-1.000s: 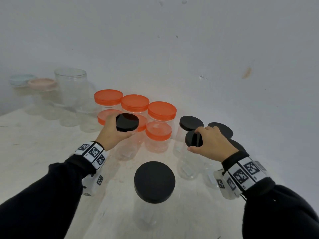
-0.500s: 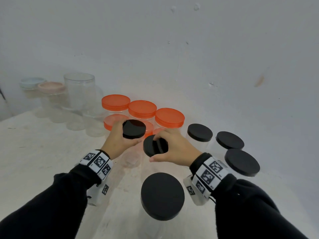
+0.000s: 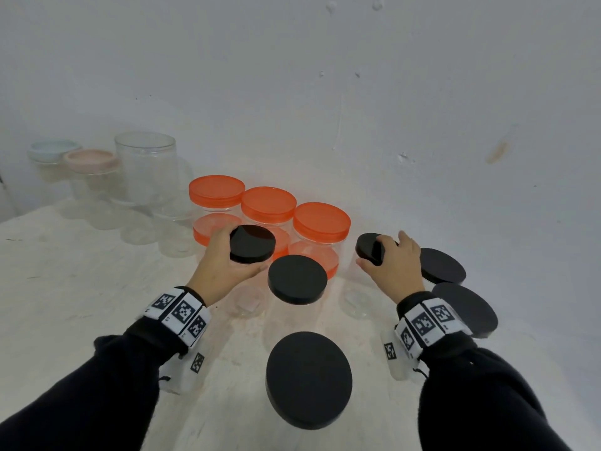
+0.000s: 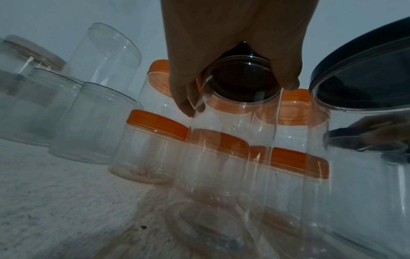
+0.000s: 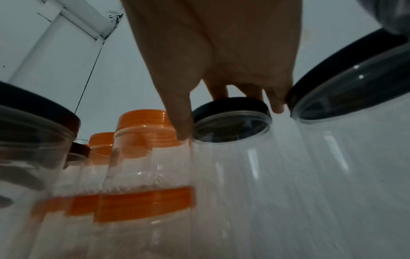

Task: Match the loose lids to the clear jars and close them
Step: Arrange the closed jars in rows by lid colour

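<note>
Left hand [image 3: 224, 266] grips 1 black lid [image 3: 252, 244] on a clear jar [image 4: 224, 140] under it, right hand [image 3: 395, 265] grips another lid [image 3: 369, 249] on its jar [image 5: 244, 175]; w/ crooked threads, a lid may jam.

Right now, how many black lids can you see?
6: one under the left hand, one under the right hand, two centre, and nearest, two far right. Others may be hidden.
</note>
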`<state>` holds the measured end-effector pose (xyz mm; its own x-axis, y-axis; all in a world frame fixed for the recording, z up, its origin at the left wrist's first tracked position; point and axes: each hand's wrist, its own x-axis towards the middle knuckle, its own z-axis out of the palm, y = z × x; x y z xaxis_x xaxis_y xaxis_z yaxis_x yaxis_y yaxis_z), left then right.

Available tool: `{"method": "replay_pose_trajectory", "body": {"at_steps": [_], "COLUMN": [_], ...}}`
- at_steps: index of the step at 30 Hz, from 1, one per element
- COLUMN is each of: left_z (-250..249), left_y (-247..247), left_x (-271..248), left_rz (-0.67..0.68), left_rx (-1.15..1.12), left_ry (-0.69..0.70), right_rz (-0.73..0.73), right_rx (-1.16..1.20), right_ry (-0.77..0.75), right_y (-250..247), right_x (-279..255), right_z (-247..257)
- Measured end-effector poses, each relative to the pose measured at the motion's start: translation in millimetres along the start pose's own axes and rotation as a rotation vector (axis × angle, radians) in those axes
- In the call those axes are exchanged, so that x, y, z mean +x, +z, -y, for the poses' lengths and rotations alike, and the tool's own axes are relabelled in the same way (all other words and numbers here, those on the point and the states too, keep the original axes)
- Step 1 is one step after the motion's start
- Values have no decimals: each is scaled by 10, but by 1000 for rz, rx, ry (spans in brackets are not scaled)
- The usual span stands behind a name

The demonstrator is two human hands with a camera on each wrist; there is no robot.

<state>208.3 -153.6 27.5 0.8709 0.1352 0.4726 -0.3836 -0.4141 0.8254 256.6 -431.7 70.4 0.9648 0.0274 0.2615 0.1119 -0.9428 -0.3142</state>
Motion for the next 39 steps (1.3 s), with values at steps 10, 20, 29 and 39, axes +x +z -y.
{"method": "replay_pose_trajectory", "body": {"at_steps": [10, 20, 29, 39], "left_z": [-91, -106, -33, -58], "left_y": [2, 2, -18, -6], "left_x": [-25, -17, 10, 5], "left_rz": [1, -3, 19, 43], "left_rx": [-14, -13, 24, -3], "left_ry": [32, 63, 61, 62], "right_rz": [-5, 44, -118, -78], "right_rx": [121, 114, -168, -61], "right_ry": [-33, -90, 15, 282], "right_y": [68, 3, -472, -541], "right_x": [-6, -86, -714, -893], "right_z": [69, 119, -331, -987]}}
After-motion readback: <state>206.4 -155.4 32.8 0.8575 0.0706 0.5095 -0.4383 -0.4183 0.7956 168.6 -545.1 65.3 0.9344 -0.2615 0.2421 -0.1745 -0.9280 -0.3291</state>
